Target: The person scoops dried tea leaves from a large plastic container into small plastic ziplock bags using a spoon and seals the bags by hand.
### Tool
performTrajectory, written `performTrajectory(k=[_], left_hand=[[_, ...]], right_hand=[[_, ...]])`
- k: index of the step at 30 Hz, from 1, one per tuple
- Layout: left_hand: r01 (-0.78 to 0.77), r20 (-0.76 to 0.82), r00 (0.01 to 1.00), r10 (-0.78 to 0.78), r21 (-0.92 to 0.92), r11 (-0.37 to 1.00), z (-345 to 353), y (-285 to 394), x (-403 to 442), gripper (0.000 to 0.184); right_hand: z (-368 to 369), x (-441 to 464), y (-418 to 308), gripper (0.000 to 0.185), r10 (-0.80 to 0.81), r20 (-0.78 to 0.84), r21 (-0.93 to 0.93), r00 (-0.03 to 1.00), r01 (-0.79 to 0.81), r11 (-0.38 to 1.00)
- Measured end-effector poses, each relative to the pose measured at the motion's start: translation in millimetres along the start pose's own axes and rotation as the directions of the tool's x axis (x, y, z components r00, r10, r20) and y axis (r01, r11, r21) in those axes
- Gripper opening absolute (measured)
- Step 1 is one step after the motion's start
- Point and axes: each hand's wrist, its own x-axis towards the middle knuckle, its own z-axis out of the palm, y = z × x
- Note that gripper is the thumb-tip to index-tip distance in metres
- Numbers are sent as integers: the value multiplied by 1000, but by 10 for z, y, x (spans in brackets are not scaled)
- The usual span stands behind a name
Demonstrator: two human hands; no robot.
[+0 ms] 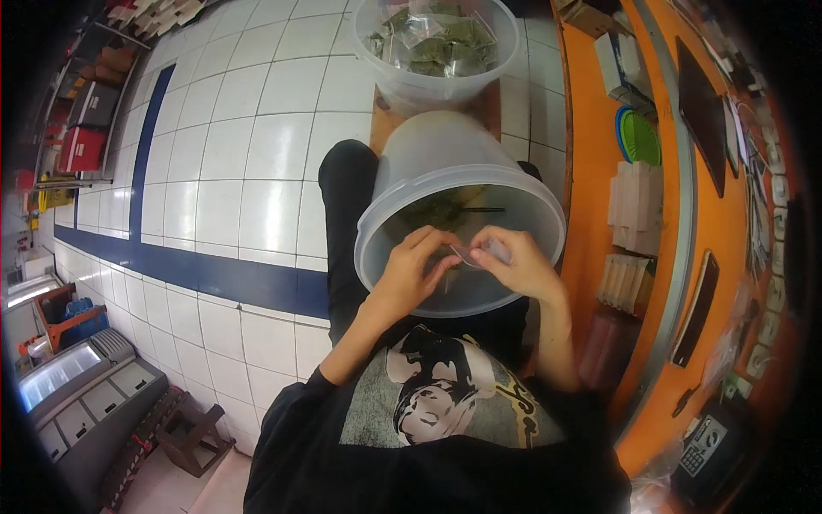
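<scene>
My left hand [413,272] and my right hand [518,265] meet at the mouth of a translucent plastic bucket [445,146]. Between them is a small clear plastic bag [465,254], its edge pinched by the fingers of both hands. The bucket lies tilted between my legs, mouth toward me. Inside it, beyond my fingers, is dried green leafy material [437,210] with a thin dark implement [483,210] beside it. What the bag contains, if anything, I cannot make out.
Ahead stands a second bucket [372,64] holding several clear bags of green material [437,43]. On my right runs an orange counter [728,231] with shelves, boxes and green lids [640,137]. A brown stool [195,439] and a freezer [94,403] are at the left.
</scene>
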Motion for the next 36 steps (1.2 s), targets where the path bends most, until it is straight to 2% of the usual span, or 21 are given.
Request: performTrajectory(k=[1,2,3,5,6,8,12,15,21,22,24,26,28,30,31,33,34,36], left_hand=[[68,-33,997,-71,-75,995,-29,40,6,24],[133,-60,988,-144,-152,979,-44,63,4,18],[134,-60,988,-145,-150,979,-30,58,-6,18],[301,-64,917,-394,-540,786,28,26,-25,12],[301,-61,918,-392,-539,787,46,9,-26,12],[313,-42,881,-472,-695,647,63,-15,-23,14],[328,-80,865,-496,-658,678,64,8,-18,14],[289,-106,863,-494,-699,654,91,-11,-37,14],[291,-78,893,-442,-649,703,88,59,-39,14],[279,-73,913,-401,-606,745,91,49,-52,13],[263,-65,931,-359,-563,784,99,13,-69,12],[195,-107,948,-299,-547,814,104,-26,-67,9],[210,-83,952,-293,-520,828,77,35,-66,8],[223,-65,955,-290,-490,843,30,84,-66,8],[191,-58,966,-252,-493,849,-3,93,-71,6],[160,-51,976,-213,-498,852,-57,83,-119,5],[173,7,980,-201,-536,827,-90,65,-161,11],[187,62,981,-185,-571,800,-103,99,-177,17]], right_hand=[[16,-15,7,17,-2,2,1,1000,2,1000],[39,-33,22,16,-29,-34,146,999,34,989],[57,-43,35,16,-51,-74,287,996,70,955],[89,-48,41,13,-3,-102,346,995,39,937],[102,-52,46,11,46,-128,403,991,9,915],[148,-45,87,11,81,-171,409,982,-4,912],[231,-42,97,9,92,-265,410,960,25,912],[258,-57,40,8,47,-256,416,966,66,907],[265,-43,1,7,47,-259,360,965,51,932],[269,-43,-3,7,45,-258,359,965,52,932],[271,-42,-34,9,-51,-271,223,961,114,968],[230,-43,-151,10,-59,-237,150,970,96,984],[202,-45,-247,11,-64,-200,77,978,80,994],[188,-30,-298,11,-215,-242,-66,946,206,976],[174,-29,-334,11,-219,-240,-65,946,209,976],[108,-63,-419,9,-195,-129,-23,972,194,981],[48,-80,-475,9,-196,-130,-25,972,194,981],[-112,-97,-627,9,-90,95,78,991,83,993]])
